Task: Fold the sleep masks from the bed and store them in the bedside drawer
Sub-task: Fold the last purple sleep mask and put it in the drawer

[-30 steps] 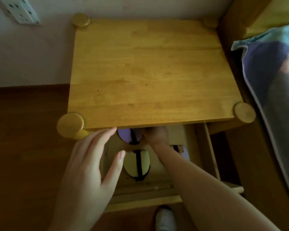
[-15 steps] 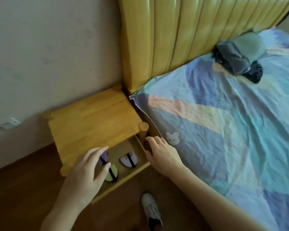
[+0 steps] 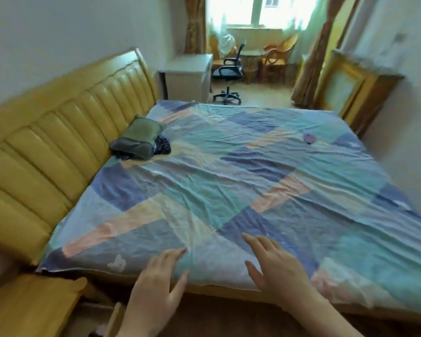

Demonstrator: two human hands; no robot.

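A small purple sleep mask (image 3: 308, 138) lies on the far right part of the bed (image 3: 229, 171), which is covered with a patchwork sheet in blue, teal and peach. My left hand (image 3: 156, 285) and my right hand (image 3: 277, 266) hover over the bed's near edge, both empty with fingers spread. The wooden bedside table (image 3: 32, 305) shows at the bottom left; just a strip of the open drawer (image 3: 113, 322) is visible below my left hand, and its contents are hidden.
A yellow padded headboard (image 3: 58, 142) runs along the left. A grey-green folded cloth (image 3: 139, 137) sits by it. A white desk (image 3: 187, 74), a black office chair (image 3: 229, 71) and wicker chairs stand under the window. A framed picture (image 3: 345, 86) leans at the right wall.
My view has swung up from the bedside drawer to the whole bed. Both hands have left the drawer and moved over the bed's near edge.
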